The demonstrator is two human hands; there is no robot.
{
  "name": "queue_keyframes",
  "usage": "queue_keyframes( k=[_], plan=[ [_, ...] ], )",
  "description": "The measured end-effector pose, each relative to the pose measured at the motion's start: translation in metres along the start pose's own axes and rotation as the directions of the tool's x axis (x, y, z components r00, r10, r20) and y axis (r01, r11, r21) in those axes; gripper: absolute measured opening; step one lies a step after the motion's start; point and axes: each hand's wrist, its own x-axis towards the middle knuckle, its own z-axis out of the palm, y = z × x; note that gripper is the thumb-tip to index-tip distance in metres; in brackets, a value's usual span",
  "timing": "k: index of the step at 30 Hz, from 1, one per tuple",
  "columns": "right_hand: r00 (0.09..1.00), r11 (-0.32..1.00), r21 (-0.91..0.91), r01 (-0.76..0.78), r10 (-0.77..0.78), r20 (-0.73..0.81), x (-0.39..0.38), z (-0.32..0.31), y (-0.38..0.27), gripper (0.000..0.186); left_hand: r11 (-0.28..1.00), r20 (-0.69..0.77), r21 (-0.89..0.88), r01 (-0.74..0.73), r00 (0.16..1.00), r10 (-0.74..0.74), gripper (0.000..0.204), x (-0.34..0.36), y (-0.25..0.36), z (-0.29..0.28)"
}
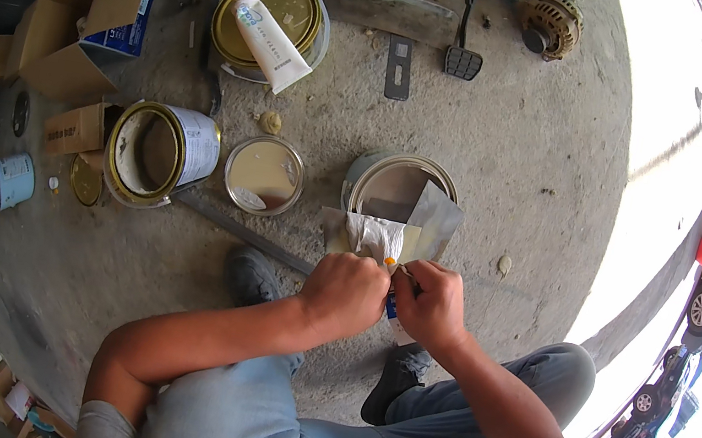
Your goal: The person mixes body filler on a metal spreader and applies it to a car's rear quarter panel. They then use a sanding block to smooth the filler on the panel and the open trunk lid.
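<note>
My left hand (348, 291) and my right hand (430, 304) meet with closed fingers around a small tube (393, 308). Its blue and white end shows below my right fingers; the rest is mostly covered. A dab of orange-yellow paste (390, 263) shows between my knuckles. Just beyond lies a flat plate (334, 227) bearing a mound of white putty (374, 236). The plate rests at the near rim of an open round can (358, 174). A grey, flat spreader (438, 213) leans across that can's right side.
Left of the can are a round lid (266, 173) and a large open tin (200, 147). A big white tube (270, 46) lies on a gold-lidded bucket (290, 0). Car parts include a pedal (462, 63) and an alternator (551, 22). Cardboard boxes (78, 16) stand far left.
</note>
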Motion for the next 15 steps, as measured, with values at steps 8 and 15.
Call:
queue_keyframes(
  k=[8,15],
  plan=[
    [0.989,0.99,0.03,-0.138,0.136,0.049,-0.003,0.004,0.01,0.023,0.999,-0.019,0.03,0.015,1.0,-0.014,0.023,0.002,-0.007,0.013],
    [0.979,0.982,0.03,-0.187,0.184,0.087,-0.009,0.01,0.009,0.024,0.998,0.088,0.062,0.016,0.996,-0.021,0.022,-0.002,-0.006,0.012]
  ],
)
